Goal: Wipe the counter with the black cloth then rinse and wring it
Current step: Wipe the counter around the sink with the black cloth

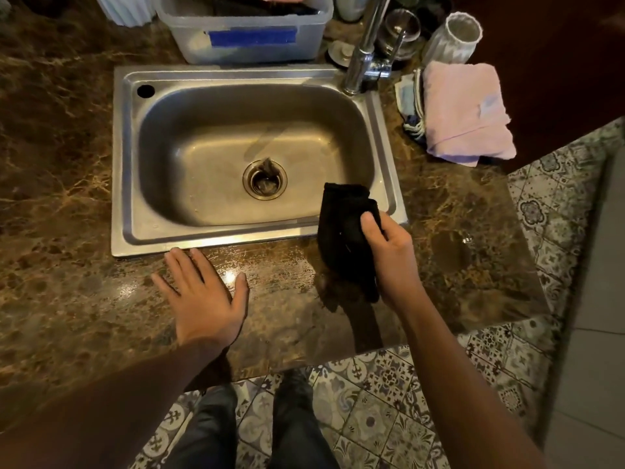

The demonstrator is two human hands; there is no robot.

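The black cloth [345, 235] hangs folded from my right hand [389, 255], which grips it over the front right corner of the steel sink [128, 157]. Its lower end reaches down to the brown marble counter [84, 282]. My left hand [203, 292] lies flat on the counter just in front of the sink, fingers spread, holding nothing. The chrome tap [362, 59] stands at the sink's back right corner; no water shows running from it. The counter strip in front of the sink looks streaked and glossy.
A clear plastic tub [243, 38] with blue tape stands behind the sink. A folded pink towel [466, 113] and other cloths lie to the right, with a white ribbed cup [453, 38] and glassware behind. The counter's right end and front edge drop to patterned floor tiles [389, 401].
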